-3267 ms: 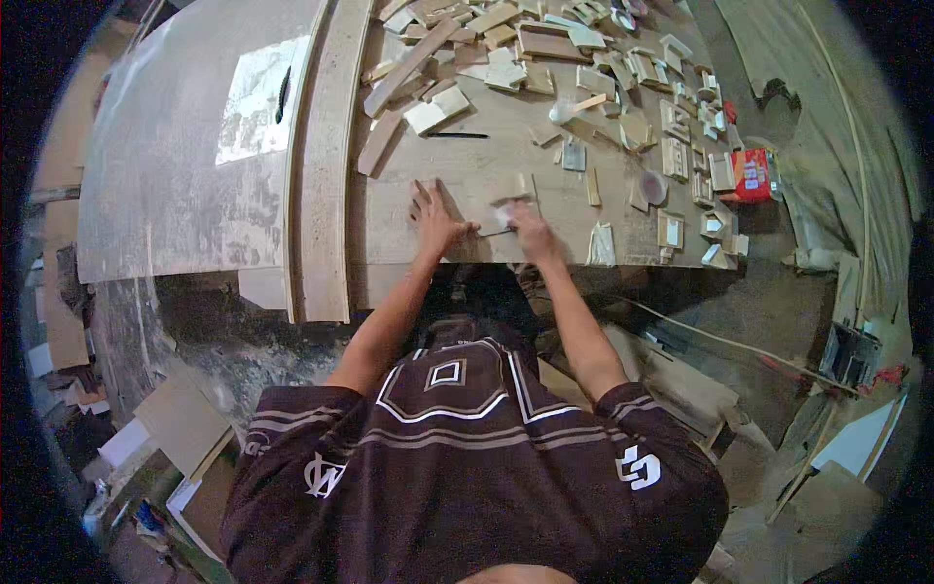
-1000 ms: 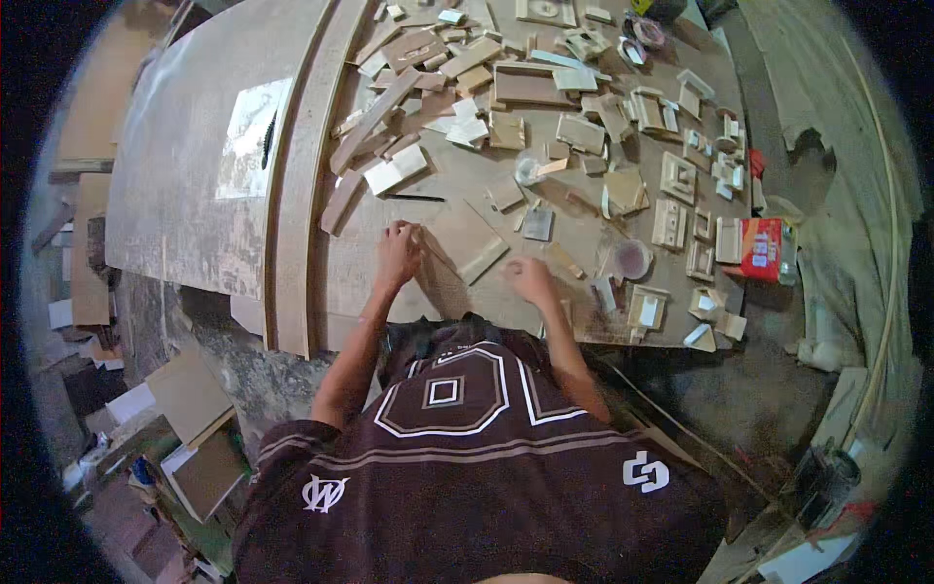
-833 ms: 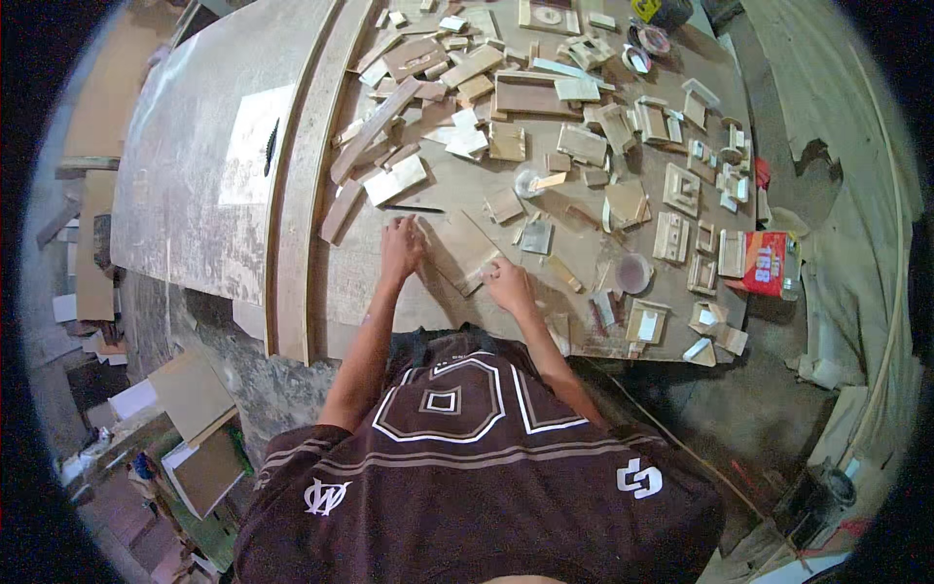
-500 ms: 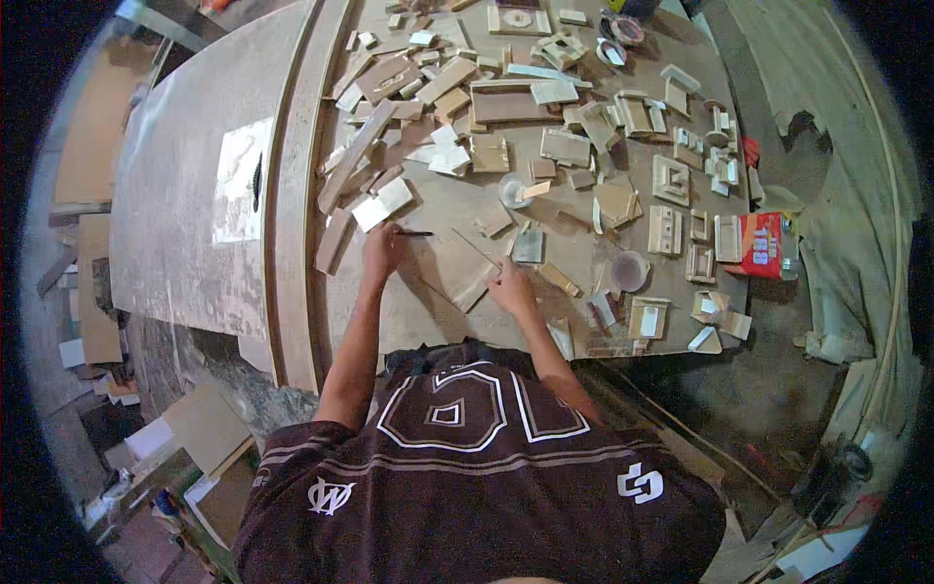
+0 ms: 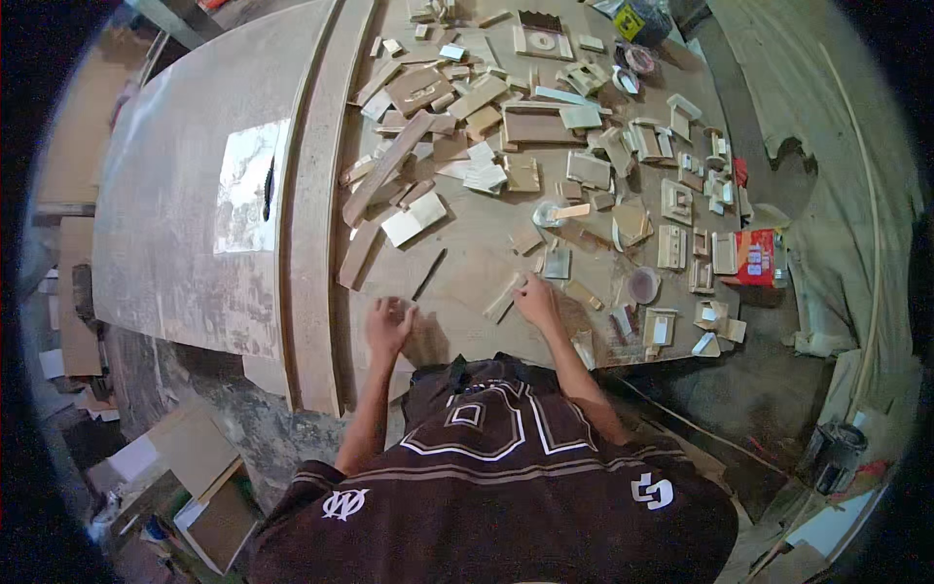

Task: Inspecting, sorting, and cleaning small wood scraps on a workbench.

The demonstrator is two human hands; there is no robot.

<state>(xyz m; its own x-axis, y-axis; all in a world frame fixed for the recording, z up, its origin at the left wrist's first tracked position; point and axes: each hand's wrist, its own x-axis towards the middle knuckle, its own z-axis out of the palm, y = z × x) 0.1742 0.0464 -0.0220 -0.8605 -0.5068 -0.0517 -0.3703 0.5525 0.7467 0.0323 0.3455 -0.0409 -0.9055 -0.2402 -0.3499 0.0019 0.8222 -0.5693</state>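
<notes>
at the left, one long plank point(image 5: 316, 214) runs up the table point(image 5: 467, 336), with one pale patch point(image 5: 245, 209) beyond it and one dark curved thing point(image 5: 269, 188) lying there. two bare hands work near the table's front edge. the left hand point(image 5: 390, 329) is empty, fingers loosely curled, just beside one black pen point(image 5: 429, 274) lying slanted; i cannot tell if they touch. past the pen, one pale board point(image 5: 413, 219) and a heap of wood scraps point(image 5: 482, 92), too jumbled to count, crowd the space. one flat wood strip point(image 5: 503, 299) lies slanted between the hands, nearer the right one. the right hand point(image 5: 537, 302) has bent fingers on its upper end; whether it grips or presses, i cannot tell. close by on the right stand one grey square point(image 5: 556, 264), one clear cup point(image 5: 547, 214) with one flat stick point(image 5: 572, 211) and one round dish point(image 5: 643, 284). farther right, one red package point(image 5: 757, 258).
</notes>
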